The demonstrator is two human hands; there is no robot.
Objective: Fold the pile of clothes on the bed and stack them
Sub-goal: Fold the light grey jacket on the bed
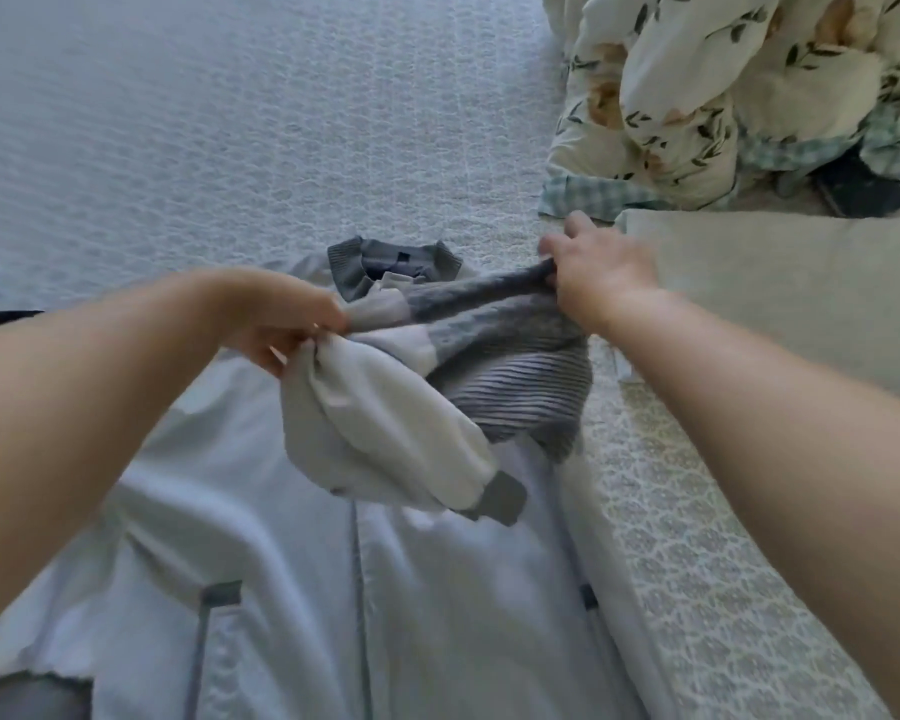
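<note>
A pale blue-grey jacket (pixel 302 574) with a grey ribbed collar lies spread front-up on the bed, its collar pointing away from me. Its sleeve (pixel 385 439), white with a grey knitted upper part and a grey cuff, is lifted over the chest. My left hand (pixel 287 324) pinches the white part of the sleeve near the middle. My right hand (pixel 593 272) grips the grey knitted part at the shoulder, on the jacket's right side. The sleeve sags between both hands and its cuff hangs down over the zip line.
The bed (pixel 230 122) has a pale textured cover. A floral quilt (pixel 723 85) is bunched at the top right, with checked fabric under it. A folded beige cloth (pixel 780 283) lies just right of my right hand. Dark fabric shows at the left edge.
</note>
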